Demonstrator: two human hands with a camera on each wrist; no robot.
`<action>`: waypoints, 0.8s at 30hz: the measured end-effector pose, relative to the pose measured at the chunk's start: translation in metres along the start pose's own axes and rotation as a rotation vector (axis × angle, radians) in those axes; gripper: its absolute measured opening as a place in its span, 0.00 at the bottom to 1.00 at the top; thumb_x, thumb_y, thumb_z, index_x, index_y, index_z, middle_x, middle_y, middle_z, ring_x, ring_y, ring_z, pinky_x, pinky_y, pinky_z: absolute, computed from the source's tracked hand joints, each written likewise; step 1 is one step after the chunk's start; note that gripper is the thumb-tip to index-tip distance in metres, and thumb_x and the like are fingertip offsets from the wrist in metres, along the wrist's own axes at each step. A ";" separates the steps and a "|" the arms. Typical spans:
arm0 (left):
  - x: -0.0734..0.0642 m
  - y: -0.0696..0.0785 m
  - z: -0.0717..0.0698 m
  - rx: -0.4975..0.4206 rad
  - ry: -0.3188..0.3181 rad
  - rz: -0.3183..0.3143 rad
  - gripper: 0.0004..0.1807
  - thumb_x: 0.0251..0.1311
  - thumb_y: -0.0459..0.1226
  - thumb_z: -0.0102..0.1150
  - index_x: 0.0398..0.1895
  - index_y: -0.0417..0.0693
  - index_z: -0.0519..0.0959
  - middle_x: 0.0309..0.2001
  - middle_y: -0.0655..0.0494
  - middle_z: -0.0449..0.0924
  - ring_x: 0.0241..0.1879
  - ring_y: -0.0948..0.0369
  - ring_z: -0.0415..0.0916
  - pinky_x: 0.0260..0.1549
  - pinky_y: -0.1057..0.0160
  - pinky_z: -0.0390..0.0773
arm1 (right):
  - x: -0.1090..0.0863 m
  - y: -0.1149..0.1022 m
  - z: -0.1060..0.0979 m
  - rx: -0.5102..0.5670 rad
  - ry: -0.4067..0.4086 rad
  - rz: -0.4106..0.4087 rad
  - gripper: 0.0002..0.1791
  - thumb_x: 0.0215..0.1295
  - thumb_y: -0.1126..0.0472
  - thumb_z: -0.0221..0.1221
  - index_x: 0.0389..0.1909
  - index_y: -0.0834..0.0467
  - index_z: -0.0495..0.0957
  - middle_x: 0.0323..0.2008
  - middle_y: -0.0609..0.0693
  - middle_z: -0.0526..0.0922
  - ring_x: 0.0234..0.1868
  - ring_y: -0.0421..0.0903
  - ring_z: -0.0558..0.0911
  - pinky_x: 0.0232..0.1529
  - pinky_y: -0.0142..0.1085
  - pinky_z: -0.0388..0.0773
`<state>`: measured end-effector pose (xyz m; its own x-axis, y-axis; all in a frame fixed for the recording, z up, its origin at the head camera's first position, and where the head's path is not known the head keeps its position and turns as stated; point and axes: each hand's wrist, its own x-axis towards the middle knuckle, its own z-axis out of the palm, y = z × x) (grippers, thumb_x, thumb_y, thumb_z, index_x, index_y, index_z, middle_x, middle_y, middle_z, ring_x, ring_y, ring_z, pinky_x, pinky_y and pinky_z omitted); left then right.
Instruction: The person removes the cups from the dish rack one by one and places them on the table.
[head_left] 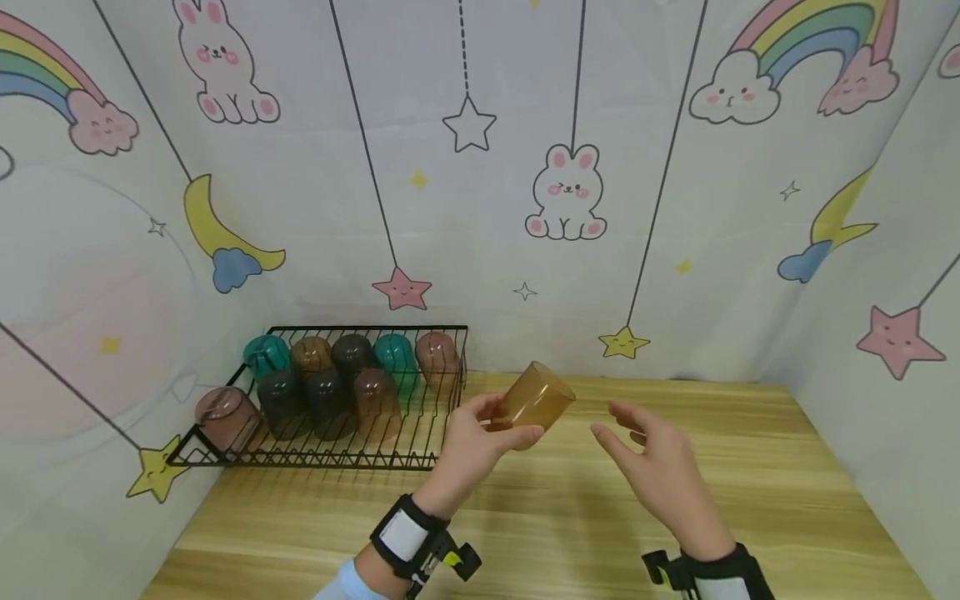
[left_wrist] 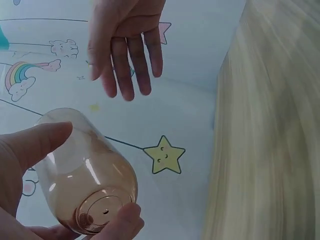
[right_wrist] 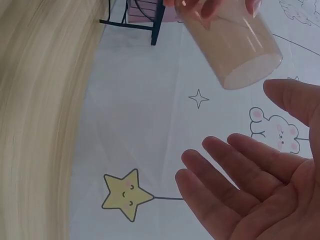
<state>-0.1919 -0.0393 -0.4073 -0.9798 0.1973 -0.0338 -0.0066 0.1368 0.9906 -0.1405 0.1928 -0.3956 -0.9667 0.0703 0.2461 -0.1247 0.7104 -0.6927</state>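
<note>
Amber cup, one, see-through, smooth and glossy; glass or plastic cannot be told. Straight-sided cylinder, rounded near its base, which carries a round ring mark seen in the left wrist view. Held tilted above the desk, open mouth towards the right hand.

Left hand: thumb and fingers curled round the cup near its base end. Right hand: held wide, fingers loosely extended, palm towards the cup, near its rim but apart. Each wrist wears a black strap with a white patch; left strap, right strap. Desk under both hands: pale yellowish wood grain, streaked.

Left of the left hand and a little beyond: one black wire rack, rectangular, thin parallel bars. Contents, nine see-through cups, domed bases up. Front row, four: pink cup, leaning; two dark grey cups; brownish-pink cup, closest to the hand in that row. Back row, five: two teal cups, one brown-amber cup, one smoky cup, one rosy cup.

Beyond both hands: white sheet, lightly creased, printed with two whole rabbits, two rainbows and several stars.
</note>
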 end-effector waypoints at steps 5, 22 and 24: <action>0.004 -0.007 0.014 -0.164 -0.031 -0.079 0.41 0.40 0.51 0.74 0.58 0.46 0.69 0.53 0.46 0.71 0.51 0.54 0.72 0.44 0.60 0.80 | 0.007 -0.003 0.007 0.094 -0.066 0.023 0.38 0.59 0.33 0.52 0.61 0.56 0.69 0.58 0.53 0.76 0.57 0.51 0.77 0.53 0.46 0.77; 0.003 -0.013 0.029 -0.246 -0.103 -0.090 0.37 0.46 0.46 0.71 0.59 0.49 0.66 0.56 0.46 0.69 0.57 0.52 0.68 0.46 0.60 0.79 | 0.023 -0.020 0.023 0.245 -0.133 0.091 0.44 0.54 0.30 0.55 0.67 0.50 0.62 0.58 0.49 0.76 0.57 0.50 0.77 0.54 0.47 0.77; 0.003 -0.014 0.029 -0.214 -0.097 -0.082 0.38 0.43 0.48 0.73 0.59 0.50 0.67 0.56 0.47 0.70 0.57 0.52 0.68 0.46 0.59 0.79 | 0.023 -0.021 0.024 0.265 -0.134 0.094 0.44 0.53 0.30 0.56 0.67 0.50 0.61 0.57 0.49 0.76 0.57 0.50 0.77 0.53 0.46 0.77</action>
<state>-0.1887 -0.0122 -0.4251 -0.9505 0.2876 -0.1175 -0.1376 -0.0507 0.9892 -0.1660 0.1626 -0.3916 -0.9954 0.0214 0.0937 -0.0708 0.4964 -0.8652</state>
